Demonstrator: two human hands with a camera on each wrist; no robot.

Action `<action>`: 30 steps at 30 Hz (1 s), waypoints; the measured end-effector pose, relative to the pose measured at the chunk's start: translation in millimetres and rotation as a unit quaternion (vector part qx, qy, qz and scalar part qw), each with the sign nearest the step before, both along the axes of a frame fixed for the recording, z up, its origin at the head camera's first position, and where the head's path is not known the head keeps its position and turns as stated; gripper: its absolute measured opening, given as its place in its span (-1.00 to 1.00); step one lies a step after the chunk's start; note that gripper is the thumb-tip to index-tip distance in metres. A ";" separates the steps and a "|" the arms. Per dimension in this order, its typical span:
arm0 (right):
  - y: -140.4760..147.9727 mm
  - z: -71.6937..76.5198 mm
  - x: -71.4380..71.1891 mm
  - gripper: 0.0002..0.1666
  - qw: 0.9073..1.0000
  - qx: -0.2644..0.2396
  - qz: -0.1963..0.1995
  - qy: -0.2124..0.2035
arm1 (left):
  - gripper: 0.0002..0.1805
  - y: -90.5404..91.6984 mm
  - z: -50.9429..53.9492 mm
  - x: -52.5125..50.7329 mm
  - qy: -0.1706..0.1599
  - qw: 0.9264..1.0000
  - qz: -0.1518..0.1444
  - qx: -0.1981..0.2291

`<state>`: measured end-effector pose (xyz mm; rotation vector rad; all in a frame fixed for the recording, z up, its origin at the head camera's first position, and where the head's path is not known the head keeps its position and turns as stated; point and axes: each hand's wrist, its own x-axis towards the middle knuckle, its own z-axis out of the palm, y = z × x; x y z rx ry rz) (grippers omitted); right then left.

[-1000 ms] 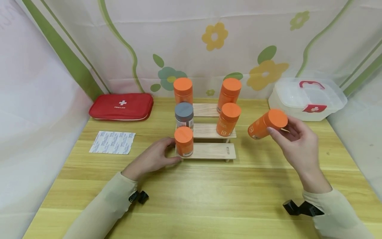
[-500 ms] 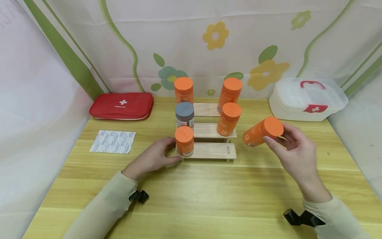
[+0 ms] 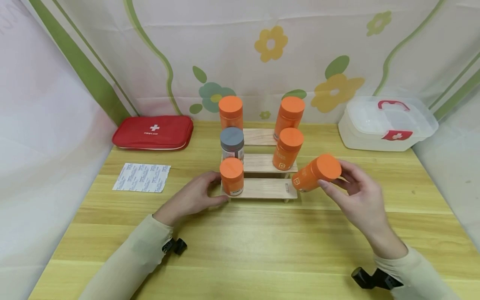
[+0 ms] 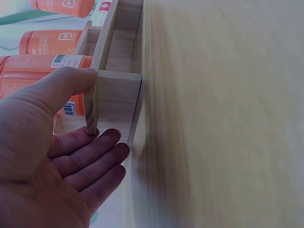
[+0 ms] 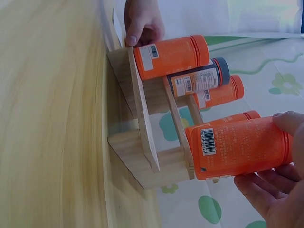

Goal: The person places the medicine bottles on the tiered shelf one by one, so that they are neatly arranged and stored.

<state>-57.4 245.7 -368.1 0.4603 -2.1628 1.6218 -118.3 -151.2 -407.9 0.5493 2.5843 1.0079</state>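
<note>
A three-step wooden rack (image 3: 264, 189) stands mid-table. My left hand (image 3: 195, 193) holds the left end of its lowest step; in the left wrist view, thumb and index finger sit on opposite edges of the board, the other fingers stretched beside it. An orange bottle (image 3: 231, 179) stands upright on that step, near this hand. My right hand (image 3: 358, 200) grips another orange bottle (image 3: 311, 177) near its cap. This bottle is tilted, its base close to the lowest step's right end. Whether it touches the wood I cannot tell.
On the middle step stand a grey-capped bottle (image 3: 232, 143) and an orange bottle (image 3: 288, 150). Two more orange bottles, left (image 3: 230, 112) and right (image 3: 289, 116), occupy the top step. A red first-aid pouch (image 3: 153, 132), a printed packet sheet (image 3: 141, 177) and a white lidded box (image 3: 386, 125) lie around.
My right hand has carried the tilted orange bottle left and down, from beside the white box to the lowest step's right end. The left hand stays on the rack.
</note>
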 end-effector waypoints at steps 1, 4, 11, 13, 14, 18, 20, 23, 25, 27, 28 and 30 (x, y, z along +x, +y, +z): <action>-1.5 0.0 0.0 -0.33 1.000 0.000 0.002 -0.001 | -0.30 -0.1 0.0 0.0 -0.001 1.000 0.000 0.000; -5.8 -0.3 -0.4 -0.33 1.000 -0.006 0.010 -0.008 | -0.29 -0.5 0.2 -0.1 0.000 1.000 0.000 -0.003; -16.3 -3.3 -3.5 -0.30 1.000 0.010 0.019 -0.011 | -0.29 -0.6 -0.1 -0.5 0.000 1.000 -0.001 -0.006; -19.1 -4.6 -4.9 -0.29 1.000 0.017 0.025 -0.009 | -0.29 -0.5 -0.1 -0.5 0.001 1.000 -0.001 -0.006; -20.5 -5.3 -5.6 -0.28 0.999 0.020 0.028 -0.009 | -0.29 -0.4 -0.1 -0.5 0.001 1.000 -0.001 -0.006; -26.0 -8.2 -8.9 -0.27 0.999 0.036 0.038 -0.008 | -0.29 -0.2 -0.3 -0.4 0.006 1.000 -0.002 -0.006; -28.5 -9.9 -10.4 -0.28 0.998 0.043 0.042 -0.009 | -0.30 -0.2 -0.4 -0.4 0.007 1.000 -0.002 -0.005; -31.8 -12.2 -12.4 -0.29 0.998 0.052 0.043 -0.011 | -0.30 0.3 -0.7 -0.3 0.007 1.000 -0.002 -0.005; -33.6 -13.7 -13.5 -0.29 0.997 0.059 0.041 -0.012 | -0.30 0.4 -0.5 -0.1 0.007 1.000 -0.002 -0.006; -34.9 -15.4 -14.4 -0.30 0.997 0.073 0.037 -0.013 | -0.30 0.3 -0.3 0.0 0.009 1.000 -0.002 -0.008; -35.5 -16.2 -14.8 -0.31 0.996 0.080 0.035 -0.014 | -0.30 0.2 -0.1 0.0 0.010 1.000 -0.002 -0.009; -36.8 -17.0 -15.5 -0.32 0.995 0.095 0.030 -0.017 | -0.30 0.0 0.2 0.0 0.010 1.000 -0.003 -0.011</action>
